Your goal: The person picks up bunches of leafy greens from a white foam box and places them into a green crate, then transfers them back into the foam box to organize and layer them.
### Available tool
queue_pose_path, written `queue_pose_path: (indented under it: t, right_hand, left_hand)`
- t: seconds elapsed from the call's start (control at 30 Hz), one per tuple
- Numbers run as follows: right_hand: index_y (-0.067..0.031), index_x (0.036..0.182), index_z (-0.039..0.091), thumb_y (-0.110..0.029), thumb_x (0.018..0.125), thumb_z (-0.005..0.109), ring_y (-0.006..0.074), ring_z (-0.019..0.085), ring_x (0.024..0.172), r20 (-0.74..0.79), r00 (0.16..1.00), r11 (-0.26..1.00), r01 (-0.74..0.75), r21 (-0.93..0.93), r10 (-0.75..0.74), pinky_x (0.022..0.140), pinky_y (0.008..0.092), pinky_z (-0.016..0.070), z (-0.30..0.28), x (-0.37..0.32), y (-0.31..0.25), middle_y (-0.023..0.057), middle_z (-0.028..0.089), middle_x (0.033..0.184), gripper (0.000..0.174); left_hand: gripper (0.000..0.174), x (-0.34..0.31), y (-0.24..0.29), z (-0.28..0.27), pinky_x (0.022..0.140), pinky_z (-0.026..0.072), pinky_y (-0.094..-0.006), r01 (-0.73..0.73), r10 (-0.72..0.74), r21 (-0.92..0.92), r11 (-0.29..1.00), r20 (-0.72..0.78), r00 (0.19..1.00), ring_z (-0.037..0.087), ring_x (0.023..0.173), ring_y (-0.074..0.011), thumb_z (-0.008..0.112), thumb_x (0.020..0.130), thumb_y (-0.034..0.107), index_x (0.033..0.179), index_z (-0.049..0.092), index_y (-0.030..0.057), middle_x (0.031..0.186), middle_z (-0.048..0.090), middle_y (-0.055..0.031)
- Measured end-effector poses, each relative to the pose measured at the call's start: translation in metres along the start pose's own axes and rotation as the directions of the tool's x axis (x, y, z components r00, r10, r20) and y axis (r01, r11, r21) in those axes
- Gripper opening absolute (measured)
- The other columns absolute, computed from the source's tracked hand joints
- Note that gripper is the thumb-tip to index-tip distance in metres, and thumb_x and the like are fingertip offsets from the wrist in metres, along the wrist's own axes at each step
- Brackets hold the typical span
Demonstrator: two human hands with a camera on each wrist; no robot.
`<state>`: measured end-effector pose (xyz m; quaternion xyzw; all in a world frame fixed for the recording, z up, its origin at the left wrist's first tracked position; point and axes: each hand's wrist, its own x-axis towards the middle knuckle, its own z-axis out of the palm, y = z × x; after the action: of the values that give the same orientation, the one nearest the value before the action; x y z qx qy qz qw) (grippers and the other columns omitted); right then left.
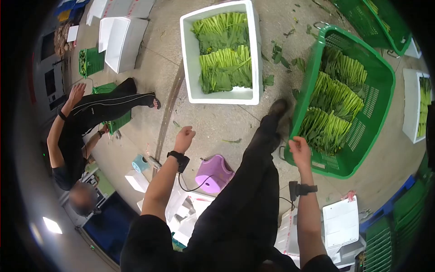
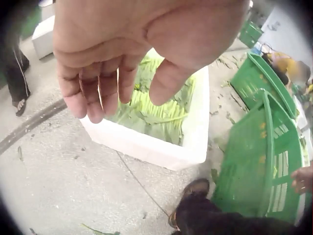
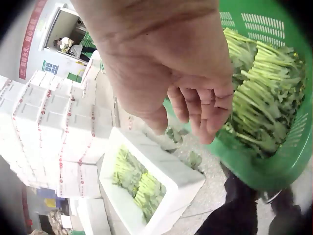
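Note:
My left hand hangs over the floor, below the white foam box in the head view; its fingers are loosely bent and hold nothing. Two rows of leafy green-stemmed vegetables lie in that box. My right hand is by the near corner of a large green basket, overlapping its rim in the head view. From the right wrist, the fingers look relaxed, with nothing between them. Several bundles of the same vegetables lie in rows inside the basket, stems toward its right side.
A purple stool stands near my legs. Another green basket and a foam box of greens are at the right. A person in black bends at the left near green crates. Stacked white boxes and loose leaves surround the area.

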<state>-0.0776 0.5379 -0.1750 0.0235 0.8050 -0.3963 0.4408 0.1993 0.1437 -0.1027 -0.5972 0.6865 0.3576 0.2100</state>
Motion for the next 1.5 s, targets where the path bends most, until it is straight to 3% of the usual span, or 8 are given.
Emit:
queue_pose_path:
  t: [0.1,0.27,0.47,0.73,0.87,1.07,1.33,1.5]
  right_hand:
    - [-0.0052,0.109,0.06,-0.029,0.086,0.069,0.0166,0.061,0.074,0.047,0.998,0.999,0.027,0.044,-0.029,0.07,0.0307,0.0491,0.043,0.01,-0.014,0.0074,0.065,0.087,0.034]
    - [-0.0036,0.107,0.061,-0.03,0.086,0.068,0.0183,0.062,0.079,0.094,0.995,0.999,0.029,-0.03,-0.026,0.073,0.0311,0.0496,0.091,0.023,-0.04,0.0079,0.065,0.087,0.034]
    - [-0.0011,0.103,0.062,-0.028,0.086,0.066,0.0143,0.062,0.07,0.137,0.984,0.994,-0.108,-0.033,0.112,0.065,0.0285,0.0494,0.162,0.074,-0.105,0.007,0.066,0.085,0.032]
    - [-0.0009,0.11,0.059,-0.032,0.088,0.064,0.0139,0.062,0.074,0.215,0.937,0.961,-0.268,-0.066,0.276,0.064,0.0274,0.0489,0.253,0.198,-0.174,0.0056,0.062,0.089,0.038]
    - [0.0009,0.107,0.059,-0.029,0.089,0.061,0.0165,0.062,0.072,0.194,0.929,0.941,-0.279,-0.191,0.315,0.062,0.0275,0.0487,0.273,0.287,-0.178,0.0076,0.063,0.088,0.035]
    - [0.0032,0.09,0.057,-0.027,0.092,0.057,0.0188,0.057,0.055,0.234,0.871,0.889,-0.366,-0.276,0.431,0.054,0.0296,0.0477,0.3,0.407,-0.151,0.0128,0.061,0.075,0.03]
    - [0.0066,0.08,0.059,-0.019,0.088,0.056,0.0189,0.062,0.053,-0.126,0.764,0.771,-0.637,0.015,0.633,0.046,0.029,0.0512,0.341,0.447,-0.121,0.0146,0.065,0.069,0.026]
    - [0.0033,0.093,0.057,-0.015,0.087,0.06,0.0178,0.059,0.052,-0.164,0.944,0.952,-0.299,-0.068,0.285,0.043,0.028,0.0493,0.335,0.39,-0.15,0.0108,0.062,0.074,0.019]
  left_hand:
    - [0.042,0.017,-0.023,-0.022,0.089,0.0481,-0.0373,-0.225,0.234,0.123,0.967,-0.065,0.97,0.063,0.101,-0.0284,0.067,0.083,0.026,0.115,0.061,0.0002,0.106,0.066,-0.0174]
    - [0.042,0.067,-0.033,-0.035,0.094,0.046,-0.0389,-0.2,0.198,-0.023,0.98,-0.076,0.977,0.06,0.108,-0.0313,0.067,0.082,0.027,0.115,0.061,0.0006,0.114,0.063,-0.0196]
    - [0.042,0.129,-0.044,-0.041,0.098,0.0418,-0.0406,-0.388,0.396,0.206,0.898,0.001,0.918,0.055,0.113,-0.0333,0.067,0.083,0.024,0.118,0.06,0.0012,0.116,0.062,-0.0183]
    - [0.04,0.176,-0.014,-0.035,0.095,0.0422,-0.0434,-0.357,0.356,-0.045,0.933,-0.035,0.934,0.054,0.11,-0.036,0.068,0.082,0.021,0.115,0.06,0.0012,0.113,0.062,-0.0193]
    - [0.041,0.196,0.021,-0.007,0.096,0.0422,-0.0421,-0.241,0.248,-0.318,0.917,-0.018,0.968,0.054,0.11,-0.034,0.066,0.083,0.022,0.117,0.06,0.0005,0.114,0.062,-0.0189]
    - [0.047,0.254,0.049,0.048,0.094,0.0428,-0.0448,-0.058,0.069,-0.159,0.986,0.069,0.995,0.051,0.111,-0.0401,0.069,0.08,0.027,0.119,0.058,0.0023,0.113,0.06,-0.0226]
    - [0.052,0.352,0.042,0.124,0.096,0.0436,-0.0447,0.093,-0.096,-0.069,0.993,-0.043,0.994,0.053,0.112,-0.0413,0.067,0.08,0.027,0.118,0.054,-0.0049,0.117,0.057,-0.0263]
    - [0.038,0.388,0.033,0.157,0.084,0.0498,-0.0494,0.412,-0.412,0.042,0.91,-0.006,0.911,0.062,0.095,-0.043,0.064,0.079,0.02,0.111,0.055,0.0029,0.1,0.065,-0.0249]
